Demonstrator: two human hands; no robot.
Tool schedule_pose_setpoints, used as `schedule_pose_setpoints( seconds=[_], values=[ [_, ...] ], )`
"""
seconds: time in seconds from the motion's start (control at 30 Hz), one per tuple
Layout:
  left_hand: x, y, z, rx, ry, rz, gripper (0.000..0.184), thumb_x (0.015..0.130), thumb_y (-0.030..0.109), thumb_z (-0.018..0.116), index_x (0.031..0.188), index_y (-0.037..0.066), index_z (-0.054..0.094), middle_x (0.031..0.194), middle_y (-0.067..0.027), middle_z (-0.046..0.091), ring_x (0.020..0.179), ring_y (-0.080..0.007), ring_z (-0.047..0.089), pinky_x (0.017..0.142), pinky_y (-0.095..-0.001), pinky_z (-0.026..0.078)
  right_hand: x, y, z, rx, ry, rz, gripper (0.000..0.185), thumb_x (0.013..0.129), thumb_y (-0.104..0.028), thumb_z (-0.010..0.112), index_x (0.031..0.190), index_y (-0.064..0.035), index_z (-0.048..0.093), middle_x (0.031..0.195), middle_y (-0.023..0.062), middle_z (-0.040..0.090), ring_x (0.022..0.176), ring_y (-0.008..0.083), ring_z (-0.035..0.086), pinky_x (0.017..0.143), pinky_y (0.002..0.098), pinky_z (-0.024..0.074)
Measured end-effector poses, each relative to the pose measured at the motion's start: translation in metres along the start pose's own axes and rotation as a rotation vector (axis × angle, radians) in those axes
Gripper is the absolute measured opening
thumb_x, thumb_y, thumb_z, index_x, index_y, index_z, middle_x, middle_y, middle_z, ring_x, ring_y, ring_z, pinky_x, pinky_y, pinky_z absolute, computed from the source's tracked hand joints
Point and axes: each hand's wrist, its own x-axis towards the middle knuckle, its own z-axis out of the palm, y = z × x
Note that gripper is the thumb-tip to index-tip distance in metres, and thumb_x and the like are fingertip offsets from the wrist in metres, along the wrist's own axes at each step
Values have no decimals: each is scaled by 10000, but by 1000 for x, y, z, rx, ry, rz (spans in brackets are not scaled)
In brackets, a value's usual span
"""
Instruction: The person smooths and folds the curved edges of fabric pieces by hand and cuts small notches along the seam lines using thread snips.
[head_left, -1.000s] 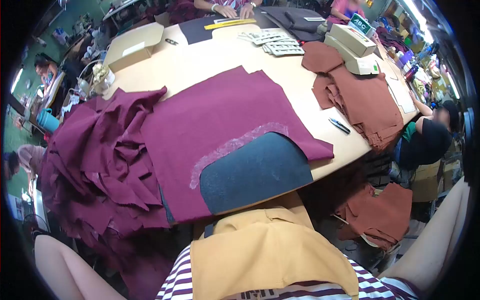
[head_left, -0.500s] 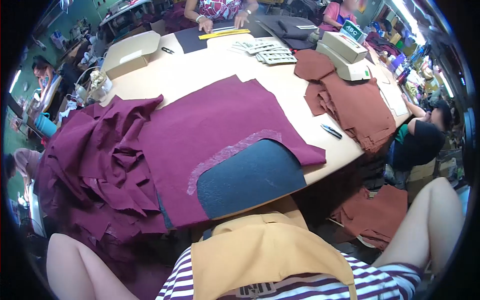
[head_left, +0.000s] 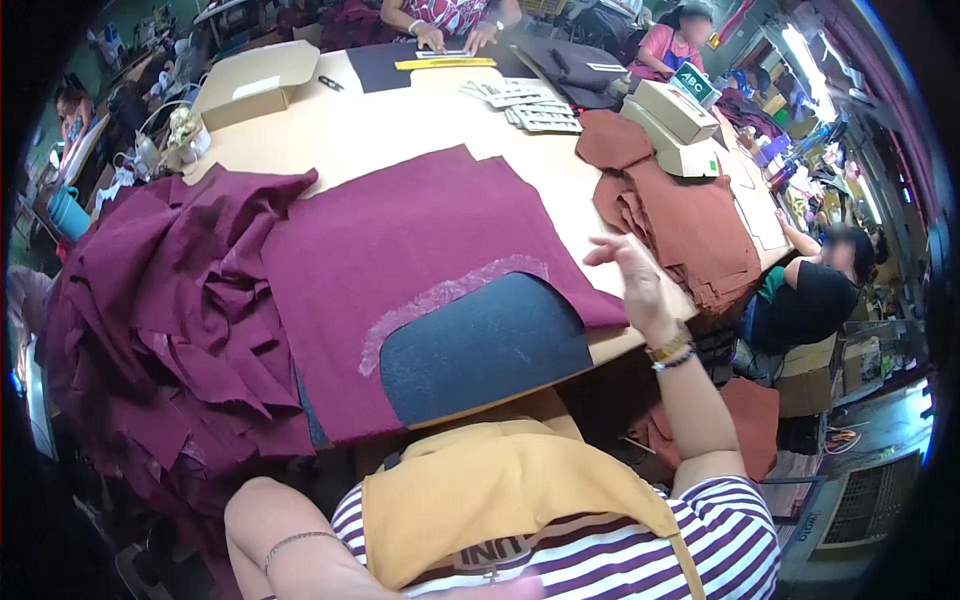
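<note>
My right hand (head_left: 638, 285) is raised over the right edge of the cream table (head_left: 395, 125), beside the maroon cloth (head_left: 400, 230). Its fingers are loosely bent and apart, with nothing visible in them. The thread snips seen there earlier are hidden, apparently behind this hand. My left hand (head_left: 500, 590) is cut off and blurred at the bottom edge, in front of my striped shirt; its fingers cannot be made out. The maroon cloth lies flat, its curved cutout edged with a whitish strip, over a dark blue board (head_left: 485, 345).
Crumpled maroon cloth (head_left: 180, 310) hangs off the table's left side. Stacked rust-brown pieces (head_left: 690, 230) and boxes (head_left: 675, 110) lie at right. Printed cards (head_left: 530, 105) and an open carton (head_left: 250, 85) stand farther back. A co-worker's hands (head_left: 455, 40) rest by a yellow ruler (head_left: 445, 64).
Both my arms have come into view: the right hand over the table's right edge, the left low across my body. The view has shifted slightly, and the snips no longer show.
</note>
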Motion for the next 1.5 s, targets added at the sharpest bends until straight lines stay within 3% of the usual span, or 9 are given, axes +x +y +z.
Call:
schedule_pose_setpoints(
  seconds=[0.4, 0.5, 0.53, 0.63, 0.7, 0.97, 1.1, 1.27, 1.5],
  values=[
    [-17, 77, 15, -595, -499, 500, 481, 975, 425, 464, 1291, 77, 568, 1263, -130, 585, 1255, -301, 493, 1110, -604, 227, -14, 114, -46, -925, 256, 43, 314, 869, -165, 559, 1164, -69, 606, 1221, 134, 594, 1152, 320, 541, 989, 462, 393],
    [-13, 38, -6, -715, -831, 209, 427, 1009, 354, 389, 1315, 109, 559, 1138, -119, 651, 1032, -274, 633, 876, -441, 464, -34, 146, -77, -1035, 275, 174, 355, 846, -138, 573, 1195, -72, 583, 1198, 147, 586, 1139, 340, 533, 974, 475, 399],
    [-6, 5, -34, -516, -1051, 97, 458, 945, 403, 563, 1116, -21, 600, 1102, -198, 608, 1027, -366, 590, 943, -517, 434, -37, 147, -81, -1033, 226, 183, 350, 855, -140, 566, 1198, -70, 581, 1172, 156, 586, 1116, 346, 537, 954, 471, 412],
    [-6, -66, -79, 219, -177, -432, 413, 820, 312, 738, 1103, 23, 658, 1093, -135, 663, 1026, -371, 604, 921, -453, 451, -51, 148, -90, -1076, 113, 205, 327, 884, -143, 541, 1198, -59, 577, 1085, 181, 585, 1040, 363, 549, 897, 454, 448],
    [-8, -113, -109, 1396, -203, -392, 513, 821, 492, 665, 1241, 199, 622, 1388, -125, 507, 1369, -350, 360, 1079, -671, 227, -50, 153, -90, -1148, 111, 180, 303, 906, -142, 518, 1187, -47, 579, 1015, 196, 584, 977, 374, 558, 861, 440, 467],
    [0, -196, -134, 1533, 291, -895, 1017, 699, 807, 553, 1478, 180, 370, 1570, -189, 201, 1467, -343, 127, 1134, -626, 96, 2, 79, -23, 90, 495, 449, 267, 1015, -210, 490, 1184, -25, 582, 908, 22, 598, 790, 80, 559, 719, 234, 483],
    [19, -196, -102, 1413, 375, -1083, 939, 798, 752, 495, 1500, 154, 318, 1565, -240, 159, 1459, -399, 114, 1093, -691, 93, 16, 61, 43, 175, 210, 332, 347, 991, -240, 555, 1282, -53, 557, 798, -50, 514, 586, 6, 420, 516, 166, 371],
    [24, -195, -115, 1516, 551, -740, 548, 833, 520, 651, 1198, 111, 633, 1371, -174, 500, 1342, -312, 400, 1077, -617, 267, 42, 62, 73, 384, 50, 582, 319, 984, -321, 556, 1185, -74, 585, 742, -58, 473, 563, 15, 398, 466, 184, 337],
    [13, -222, -131, 1400, 495, -544, 225, 859, 308, 659, 1010, 144, 691, 1227, -83, 613, 1253, -293, 502, 1004, -583, 393, 70, 57, 98, 517, 36, 703, 351, 994, -412, 506, 1141, -103, 582, 718, -56, 453, 523, 28, 368, 446, 194, 324]
  ],
)
